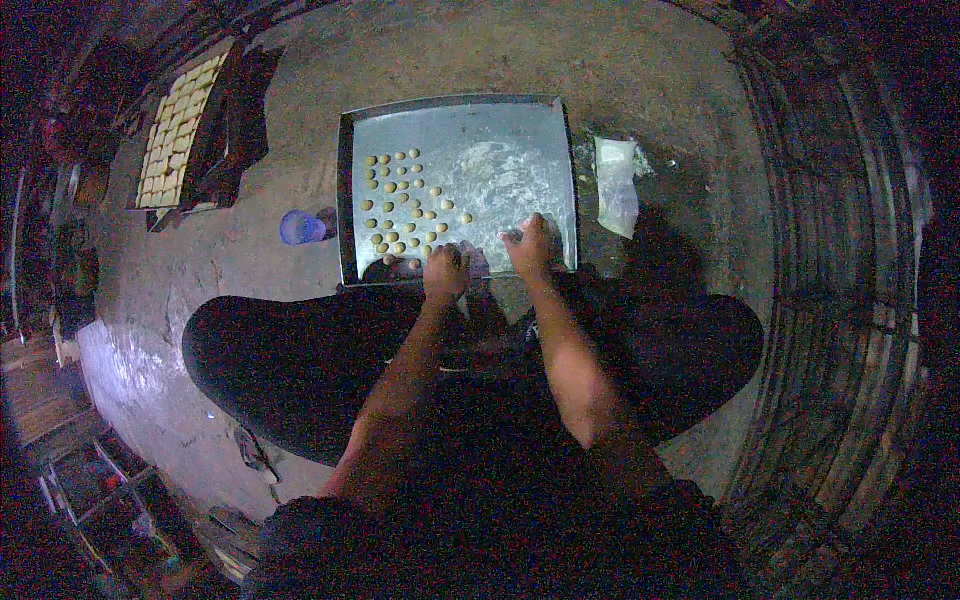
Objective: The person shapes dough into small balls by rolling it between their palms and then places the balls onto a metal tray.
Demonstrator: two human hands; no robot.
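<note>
A shallow metal tray [480,130] lies in front of my crossed legs. Several small round dough balls [403,198] are spread over its left half, and white flour [490,170] dusts the right half. My left hand [447,272] is at the tray's near edge, close to the lowest dough balls, its fingers curled closed. To its right, my right hand [530,248] is low over the floured surface with its fingers bent together. Whatever either hand may hold is too small and dark to make out.
Beside the tray's right edge lies a white plastic bag [617,185], with white powder near it. A translucent bluish cup [300,228] is to the left. Further left, a raised tray holds rows of pale yellow pieces [180,135]. Bamboo-like slats [830,300] line the right side.
</note>
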